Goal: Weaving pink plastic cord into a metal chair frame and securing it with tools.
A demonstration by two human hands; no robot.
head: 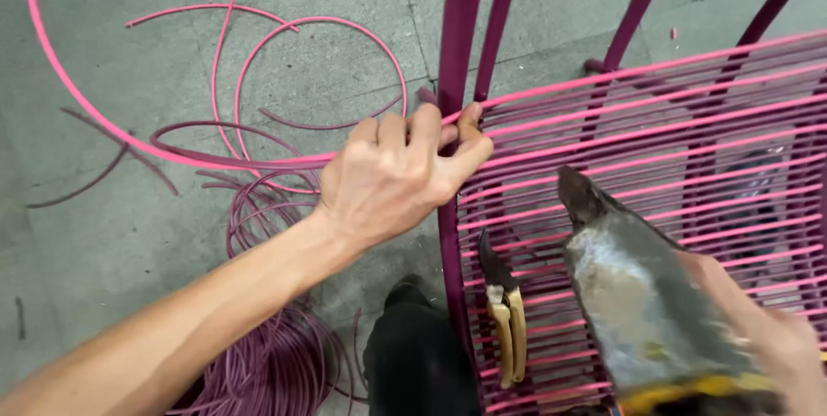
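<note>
Your left hand [392, 176] sits near the centre of the view, fingers curled together and pinching a pink cord [103, 119] against the purple metal frame [457, 46] at the edge of the woven panel [672, 123]. From your fingers the cord runs out toward 9 o'clock, then sweeps up in a wide arc toward 11 o'clock over the concrete floor [86, 235].

Your right hand [767, 330] is at 4 o'clock, closed around the handle of a large pair of pliers [637, 295] whose dark tip points toward 11 o'clock and hovers over the stretched pink strands. You cannot tell whether the tip touches them.

A smaller pair of cutters [504, 313] with tan handles lies on the panel at 6 o'clock, just beside the frame bar. Below it, at 6 o'clock, a dark shoe [413, 347] rests on the floor. A coil of darker purple cord [267, 330] lies at 7 o'clock, partly under your forearm, and loose pink and purple loops spread toward 10 o'clock.
</note>
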